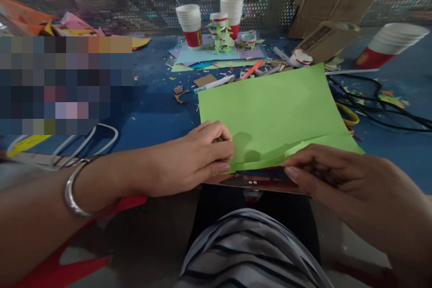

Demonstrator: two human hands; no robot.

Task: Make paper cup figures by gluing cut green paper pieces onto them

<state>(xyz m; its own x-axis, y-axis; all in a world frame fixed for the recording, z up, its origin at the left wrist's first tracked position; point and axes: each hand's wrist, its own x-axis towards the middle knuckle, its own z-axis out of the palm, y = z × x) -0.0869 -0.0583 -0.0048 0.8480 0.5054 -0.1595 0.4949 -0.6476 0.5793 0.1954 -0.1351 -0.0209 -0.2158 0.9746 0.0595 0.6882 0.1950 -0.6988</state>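
A sheet of light green paper (270, 108) lies near the table's front edge, with a narrow strip turned up along its near side. At its lower left corner my left hand (195, 155) is closed, fingers curled on the paper's edge. My right hand (344, 171) pinches the near edge between thumb and forefinger, right of the middle. The other fingers of that hand curl under in shadow. Behind the sheet lie a white marker (214, 84) and an orange marker (252, 69).
Stacked paper cups stand at the back (189, 27) and on the right (393, 45). A cup decorated with green cutouts (221, 33) stands among coloured sheets. Black cables (381, 110) and yellow-handled scissors (349, 114) lie right. Paper scraps litter the blue table (151, 108).
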